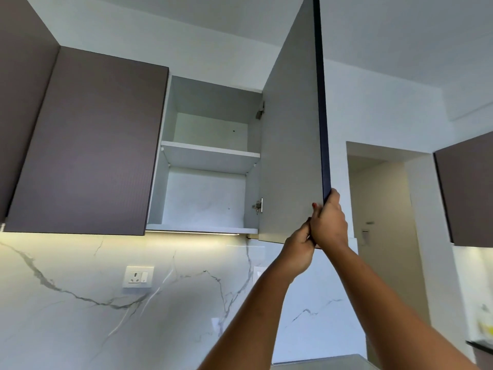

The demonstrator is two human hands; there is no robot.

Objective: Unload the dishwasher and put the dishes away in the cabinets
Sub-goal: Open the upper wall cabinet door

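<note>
Head view: the wall cabinet [208, 193] stands open above the marble backsplash [80, 303] — its door [290, 156] swung out rightward. The right hand [329, 222] curls its fingers [334, 195] round the door's lower edge; the left hand [300, 249], half hidden behind it, seems to pinch the bottom corner. A socket [138, 276] sits below.

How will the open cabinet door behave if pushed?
The door looks rigid and flat, so likely won't flex. Hinges suggest it swings sideways. Left hand and right hand both grip it, hinting some weight.
</note>
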